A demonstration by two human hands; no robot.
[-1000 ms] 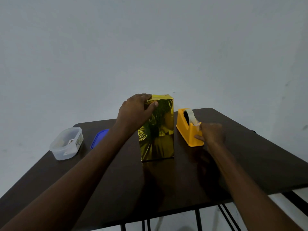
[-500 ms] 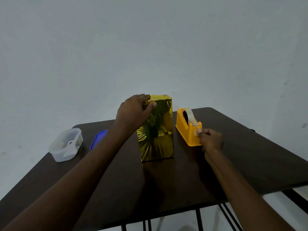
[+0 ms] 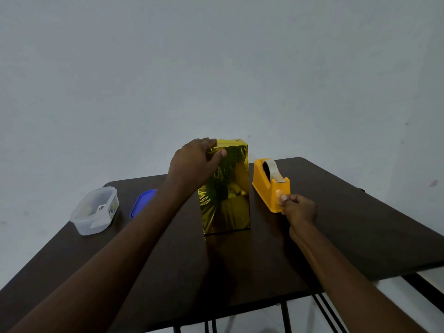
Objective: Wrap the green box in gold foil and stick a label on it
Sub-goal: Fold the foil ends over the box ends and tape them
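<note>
Dark brown table (image 3: 240, 272), right hand (image 3: 299, 209) pinching a strip of clear tape (image 3: 278, 195) at the orange tape dispenser (image 3: 270, 186), upright gold foil-wrapped box (image 3: 225, 195) mid-table, left hand (image 3: 193, 164) gripping its top-left corner, clear plastic container (image 3: 95, 210), blue lid (image 3: 141, 203) at left.

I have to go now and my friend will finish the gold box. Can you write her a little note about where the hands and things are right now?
Left hand: grips the top left corner of the foil-wrapped box, which stands upright mid-table.
Right hand: pinches a short piece of clear tape in front of the orange tape dispenser, just right of the box.
Clear tub and blue lid sit to the left on the dark table.
Done: gold foil covers every side that shows.
Left: stick the tape on, probably on the top fold under the left hand, then add the label. No label is plainly visible yet.
</note>
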